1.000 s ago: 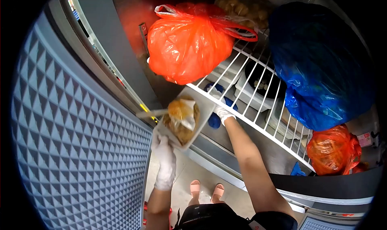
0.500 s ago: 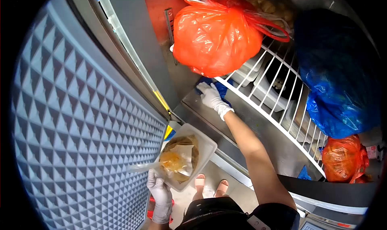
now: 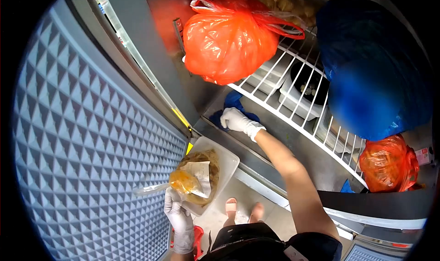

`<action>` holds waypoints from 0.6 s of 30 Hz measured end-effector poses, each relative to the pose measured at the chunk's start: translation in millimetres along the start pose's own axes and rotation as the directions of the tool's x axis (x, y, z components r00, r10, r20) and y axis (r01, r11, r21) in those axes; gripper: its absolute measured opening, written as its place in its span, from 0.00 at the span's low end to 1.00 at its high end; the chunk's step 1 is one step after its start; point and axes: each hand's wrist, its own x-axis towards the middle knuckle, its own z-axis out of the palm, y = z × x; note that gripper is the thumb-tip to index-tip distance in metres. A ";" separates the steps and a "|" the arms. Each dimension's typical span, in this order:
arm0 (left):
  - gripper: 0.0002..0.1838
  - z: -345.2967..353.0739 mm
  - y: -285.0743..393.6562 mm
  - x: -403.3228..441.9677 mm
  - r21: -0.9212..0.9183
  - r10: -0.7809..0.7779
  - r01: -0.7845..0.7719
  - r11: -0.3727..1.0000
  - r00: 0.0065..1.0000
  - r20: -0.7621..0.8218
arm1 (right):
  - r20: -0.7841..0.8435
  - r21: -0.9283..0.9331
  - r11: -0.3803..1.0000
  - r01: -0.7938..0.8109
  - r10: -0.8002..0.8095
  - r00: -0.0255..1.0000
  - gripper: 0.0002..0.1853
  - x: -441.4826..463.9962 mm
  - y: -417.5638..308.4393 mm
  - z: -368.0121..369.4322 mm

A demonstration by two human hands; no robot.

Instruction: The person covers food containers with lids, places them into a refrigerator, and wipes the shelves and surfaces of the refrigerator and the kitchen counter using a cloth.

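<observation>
White gloves cover both hands. My left hand [image 3: 179, 222] grips the near edge of a translucent plastic tub [image 3: 224, 167], outside the fridge beside the door. Inside the tub lie brownish food in clear plastic, a white paper slip [image 3: 200, 176] and a small knotted bag of orange-yellow contents [image 3: 183, 182]. My right hand [image 3: 236, 120] is closed on a crumpled dark blue cloth [image 3: 233, 100], pressed against the metal fridge floor [image 3: 293, 146] near its front left corner. Part of the cloth is hidden under the fingers.
Above the floor is a white wire shelf [image 3: 293, 116] carrying a big red bag [image 3: 229, 41], a large blue bag [image 3: 376, 73] and a smaller red bag [image 3: 388, 164]. Lidded containers and a white tub [image 3: 298, 98] stand below it. The textured door [image 3: 91, 146] fills the left.
The tub in my left hand has come down and nearer to me. My right hand has moved with the cloth from under the shelf to the floor's front left, its fingers now curled in.
</observation>
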 end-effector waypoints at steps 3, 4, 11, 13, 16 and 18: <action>0.20 -3.5 3.2 -1.8 -0.001 0.018 -0.018 1.000 0.999 0.034 | -0.268 0.150 0.982 0.117 -0.073 0.961 0.11 -2.2 -3.8 -3.5; 0.20 -5.8 5.1 -2.5 -0.001 0.026 -0.026 1.000 0.999 0.038 | -0.373 0.232 0.955 0.188 -0.091 0.923 0.12 3.4 -8.3 -5.5; 0.17 -3.1 8.9 -8.5 -0.004 -0.004 0.004 1.000 0.999 -0.036 | -0.293 0.123 0.991 0.051 -0.013 0.956 0.13 26.1 -35.0 34.0; 0.17 1.0 15.0 -8.0 0.015 -0.019 0.019 1.000 1.000 -0.018 | -0.274 0.027 0.999 -0.041 0.047 0.961 0.19 23.4 -40.2 47.9; 0.16 -2.9 10.9 -8.8 0.012 -0.025 0.024 1.000 0.999 0.021 | -0.224 -0.023 0.982 0.187 -0.188 0.956 0.17 5.3 -37.6 39.2; 0.17 -6.4 7.4 -4.9 -0.005 -0.005 0.005 1.000 0.999 0.041 | -0.133 0.079 0.960 0.267 -0.255 0.958 0.13 -13.6 -34.1 22.2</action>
